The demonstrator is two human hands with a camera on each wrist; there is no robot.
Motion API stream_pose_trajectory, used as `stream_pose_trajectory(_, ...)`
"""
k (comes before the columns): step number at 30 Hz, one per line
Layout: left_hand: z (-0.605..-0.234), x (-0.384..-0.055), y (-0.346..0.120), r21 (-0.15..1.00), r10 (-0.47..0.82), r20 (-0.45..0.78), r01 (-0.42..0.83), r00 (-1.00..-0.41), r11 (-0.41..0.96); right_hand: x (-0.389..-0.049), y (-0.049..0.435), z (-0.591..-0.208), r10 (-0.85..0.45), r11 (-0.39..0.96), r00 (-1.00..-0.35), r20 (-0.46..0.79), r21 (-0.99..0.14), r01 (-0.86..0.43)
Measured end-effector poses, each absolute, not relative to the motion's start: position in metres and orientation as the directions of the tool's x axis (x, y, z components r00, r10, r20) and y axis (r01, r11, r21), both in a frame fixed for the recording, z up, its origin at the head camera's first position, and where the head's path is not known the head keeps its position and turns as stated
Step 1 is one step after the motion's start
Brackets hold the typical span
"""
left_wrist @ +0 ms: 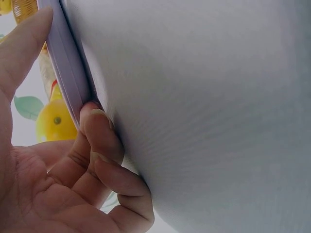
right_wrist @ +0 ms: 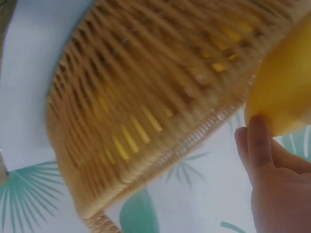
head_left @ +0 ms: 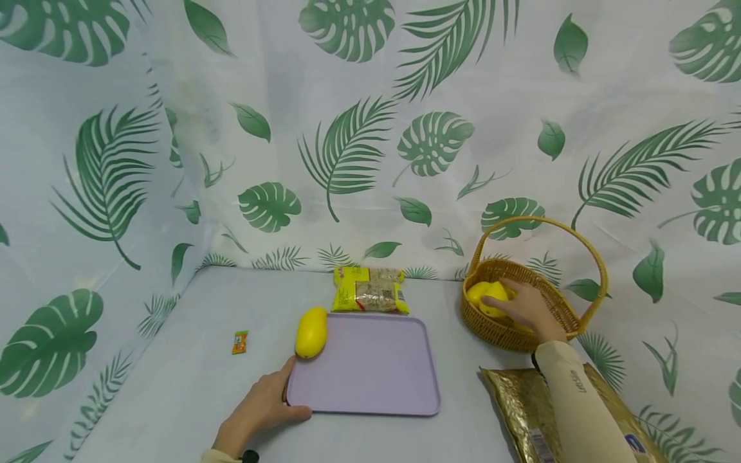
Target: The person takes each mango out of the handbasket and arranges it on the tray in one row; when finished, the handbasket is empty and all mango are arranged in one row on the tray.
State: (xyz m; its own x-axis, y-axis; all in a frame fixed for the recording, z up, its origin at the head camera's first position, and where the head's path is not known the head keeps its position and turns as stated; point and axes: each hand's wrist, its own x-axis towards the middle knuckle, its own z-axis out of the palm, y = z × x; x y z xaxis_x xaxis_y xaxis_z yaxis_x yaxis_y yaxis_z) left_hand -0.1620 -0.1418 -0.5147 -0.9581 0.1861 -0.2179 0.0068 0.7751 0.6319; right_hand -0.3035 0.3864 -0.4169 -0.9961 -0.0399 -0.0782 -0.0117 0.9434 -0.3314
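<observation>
My left hand (head_left: 260, 405) grips the near left corner of a lilac tray (head_left: 370, 366). In the left wrist view, the thumb lies along the tray's rim (left_wrist: 68, 63) and curled fingertips (left_wrist: 99, 131) meet its underside. A yellow mango (head_left: 311, 332) lies on the tray's left edge. Over at the right, my right hand (head_left: 529, 307) reaches into a wicker basket (head_left: 489, 329) and holds a mango (head_left: 498, 297). The right wrist view shows that mango (right_wrist: 284, 87) between thumb and fingers, above the basket rim. More yellow fruit shows inside the basket.
Behind the tray lies a yellow snack bag (head_left: 370, 290), against the leaf-print backdrop (head_left: 347, 161). A small orange-and-green wrapped candy (head_left: 240, 342) is left of the tray. A large gold foil bag (head_left: 521, 405) lies under the right forearm. The basket's tall handle (head_left: 538, 220) arches over it.
</observation>
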Motion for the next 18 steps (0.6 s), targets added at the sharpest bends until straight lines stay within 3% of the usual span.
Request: stream_pose_trajectory(18, -0.516, -0.162, -0.142, 0.628, 0.193, -0.194, 0.029, -0.962, 0.777, -0.295, 0.339, -0.412, -0.121, 0.897, -0.992, 0.031, -0.425, -0.122)
